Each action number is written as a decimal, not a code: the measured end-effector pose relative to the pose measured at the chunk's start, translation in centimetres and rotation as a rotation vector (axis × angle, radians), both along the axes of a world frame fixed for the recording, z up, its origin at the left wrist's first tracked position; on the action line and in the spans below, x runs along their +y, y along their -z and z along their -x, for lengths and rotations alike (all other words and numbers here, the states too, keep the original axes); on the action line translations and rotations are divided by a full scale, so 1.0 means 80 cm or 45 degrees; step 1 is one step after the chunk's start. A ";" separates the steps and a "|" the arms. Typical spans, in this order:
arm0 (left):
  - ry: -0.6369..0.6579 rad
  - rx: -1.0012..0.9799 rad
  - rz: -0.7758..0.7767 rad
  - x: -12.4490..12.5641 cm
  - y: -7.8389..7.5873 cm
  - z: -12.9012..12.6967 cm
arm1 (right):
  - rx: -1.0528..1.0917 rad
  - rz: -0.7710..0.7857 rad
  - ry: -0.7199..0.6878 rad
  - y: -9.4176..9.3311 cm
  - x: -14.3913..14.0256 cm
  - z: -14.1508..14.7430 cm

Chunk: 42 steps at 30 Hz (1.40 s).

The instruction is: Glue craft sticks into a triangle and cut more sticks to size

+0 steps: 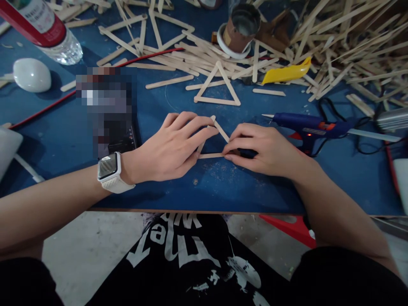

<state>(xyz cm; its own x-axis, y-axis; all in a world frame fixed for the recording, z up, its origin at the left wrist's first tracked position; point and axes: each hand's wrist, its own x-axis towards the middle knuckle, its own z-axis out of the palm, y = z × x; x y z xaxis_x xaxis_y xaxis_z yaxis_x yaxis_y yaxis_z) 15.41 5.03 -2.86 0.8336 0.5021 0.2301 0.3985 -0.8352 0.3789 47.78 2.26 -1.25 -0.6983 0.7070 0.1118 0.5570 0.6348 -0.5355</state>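
My left hand (172, 146) and right hand (264, 151) pinching a stick triangle (219, 131) flat on the blue table (223, 191), glue gun (306, 127) near my right hand

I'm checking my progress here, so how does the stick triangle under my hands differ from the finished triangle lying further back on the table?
The triangle under the hands is pressed down by the left hand and right hand, which cover its lower corners; the finished triangle lies untouched and fully visible. The held one sits nearer the table edge; the other lies back by the loose sticks. Both are flat, made of three pale wooden sticks, apex pointing away.
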 end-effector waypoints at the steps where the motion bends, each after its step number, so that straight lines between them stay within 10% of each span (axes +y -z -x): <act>1: 0.019 0.004 -0.014 0.000 0.000 0.000 | -0.003 0.005 0.002 0.000 0.000 0.000; 42: 0.058 0.075 -0.003 -0.001 0.001 0.001 | 0.016 0.066 0.022 -0.002 0.003 0.000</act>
